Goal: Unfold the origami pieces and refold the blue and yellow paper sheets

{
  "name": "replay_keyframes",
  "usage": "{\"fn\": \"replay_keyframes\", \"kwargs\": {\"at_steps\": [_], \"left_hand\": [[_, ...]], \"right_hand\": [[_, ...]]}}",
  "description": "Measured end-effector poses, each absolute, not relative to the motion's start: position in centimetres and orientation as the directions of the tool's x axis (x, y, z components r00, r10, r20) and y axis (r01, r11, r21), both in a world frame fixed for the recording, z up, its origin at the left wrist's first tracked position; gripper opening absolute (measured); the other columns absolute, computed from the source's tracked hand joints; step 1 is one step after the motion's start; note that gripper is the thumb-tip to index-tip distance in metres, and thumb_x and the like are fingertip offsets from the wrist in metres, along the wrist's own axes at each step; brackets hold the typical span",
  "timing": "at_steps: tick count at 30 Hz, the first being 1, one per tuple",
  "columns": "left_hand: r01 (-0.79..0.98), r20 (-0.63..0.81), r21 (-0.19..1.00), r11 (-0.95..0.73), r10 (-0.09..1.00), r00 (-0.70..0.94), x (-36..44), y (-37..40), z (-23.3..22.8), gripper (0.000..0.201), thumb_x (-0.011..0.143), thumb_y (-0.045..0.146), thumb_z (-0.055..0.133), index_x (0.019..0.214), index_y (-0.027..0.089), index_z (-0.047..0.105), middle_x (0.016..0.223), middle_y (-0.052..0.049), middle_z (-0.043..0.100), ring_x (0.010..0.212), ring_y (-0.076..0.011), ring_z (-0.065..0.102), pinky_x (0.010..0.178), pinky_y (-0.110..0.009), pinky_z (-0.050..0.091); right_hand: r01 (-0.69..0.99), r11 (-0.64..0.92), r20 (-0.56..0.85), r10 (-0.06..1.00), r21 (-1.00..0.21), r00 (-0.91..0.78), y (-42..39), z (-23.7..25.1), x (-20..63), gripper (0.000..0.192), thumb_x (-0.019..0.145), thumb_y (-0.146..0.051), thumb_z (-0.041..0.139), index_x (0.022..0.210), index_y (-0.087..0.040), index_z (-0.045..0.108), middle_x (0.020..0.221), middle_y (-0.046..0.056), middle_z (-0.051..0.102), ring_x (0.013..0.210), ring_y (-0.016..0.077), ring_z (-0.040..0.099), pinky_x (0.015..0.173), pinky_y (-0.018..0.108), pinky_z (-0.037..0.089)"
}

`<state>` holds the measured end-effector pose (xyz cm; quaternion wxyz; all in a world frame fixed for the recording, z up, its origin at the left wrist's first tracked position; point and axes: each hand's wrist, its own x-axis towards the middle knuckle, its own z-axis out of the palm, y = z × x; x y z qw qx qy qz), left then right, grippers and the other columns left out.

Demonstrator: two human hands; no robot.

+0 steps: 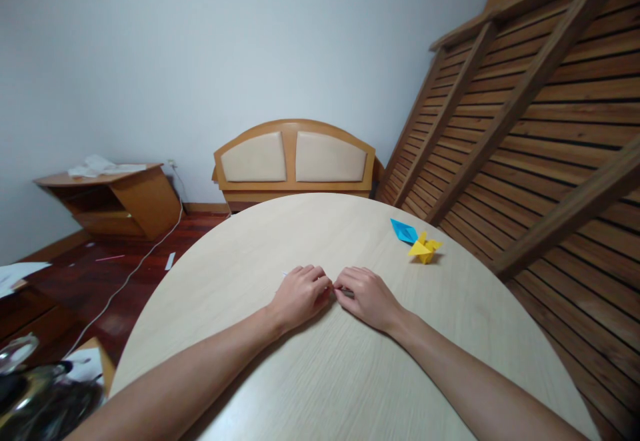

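My left hand rests on the round table with its fingers curled into a pinch. Close against it, fingertips nearly meeting, my right hand is closed in a pinch too. Whatever lies between the fingertips is mostly hidden and too small to name. A tiny white tip pokes out behind my left hand. Beyond my right hand, towards the table's right edge, sits a folded yellow paper figure. A folded blue paper piece lies just behind it, close by or touching.
A wooden headboard with pale panels stands past the table's far edge. On the right leans a large slatted wooden frame. To the left are a low wooden desk, a white cable on the floor, and clutter at the lower left.
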<state>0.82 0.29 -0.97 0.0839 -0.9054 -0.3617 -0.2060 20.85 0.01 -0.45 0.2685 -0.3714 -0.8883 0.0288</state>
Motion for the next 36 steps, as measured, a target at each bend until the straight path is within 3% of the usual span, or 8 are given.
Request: {"fn": "replay_keyframes", "kwargs": {"at_steps": [36], "left_hand": [[0.663,0.445,-0.024,-0.748,0.586,0.677,0.87,0.14,-0.82,0.010,0.091,0.024,0.055,0.086,0.019,0.061,0.087,-0.004,0.064,0.080,-0.0167,0.059,0.068,-0.029,0.043]], "right_hand": [[0.650,0.715,0.441,0.685,-0.256,-0.580,-0.03,-0.08,21.20,0.009,0.079,-0.011,0.059,0.077,-0.020,0.058,0.076,0.000,0.064,0.073,0.0167,0.058,0.074,0.030,0.039]]}}
